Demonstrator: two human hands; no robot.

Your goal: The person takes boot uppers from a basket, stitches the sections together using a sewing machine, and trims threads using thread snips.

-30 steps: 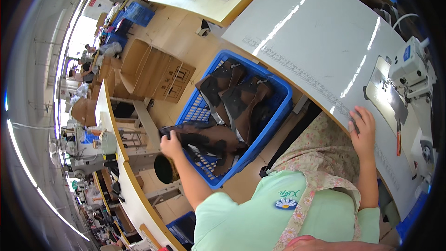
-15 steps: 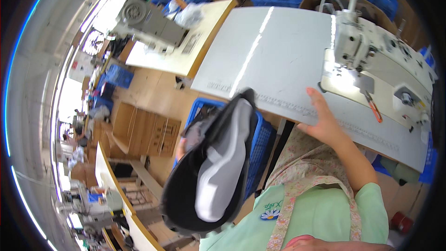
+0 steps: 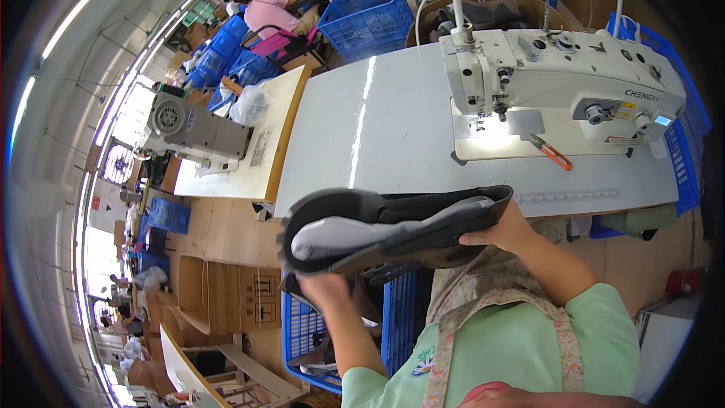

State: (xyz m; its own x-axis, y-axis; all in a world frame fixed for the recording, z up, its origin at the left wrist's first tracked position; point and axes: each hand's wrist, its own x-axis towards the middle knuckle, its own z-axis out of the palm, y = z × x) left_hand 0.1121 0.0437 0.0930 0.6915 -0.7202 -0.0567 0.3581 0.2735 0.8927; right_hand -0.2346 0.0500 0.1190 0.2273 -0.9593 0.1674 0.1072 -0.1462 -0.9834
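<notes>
1. The left hand (image 3: 326, 285) is clamped under the lower end of a stack of dark fabric pieces (image 3: 393, 230) with a pale grey lining. The right hand (image 3: 502, 232) pinches the stack's other end, thumb on top.
2. The stack hangs in the air just off the near edge of the counter (image 3: 393, 128), at about 7 o'clock from the white sewing machine (image 3: 559, 79).
3. Risk, as I judge it: the pieces look loosely layered and sag between the two grips, so an inner one could slide out and drop to the floor.
4. The orange-handled snips (image 3: 550, 151) lie by the needle; a wide swing of the stack could snag them.
5. The blue crate (image 3: 317, 336) under the stack holds more dark pieces. Another blue crate (image 3: 370, 19) at 12 o'clock looks empty, though I cannot see its bottom.
</notes>
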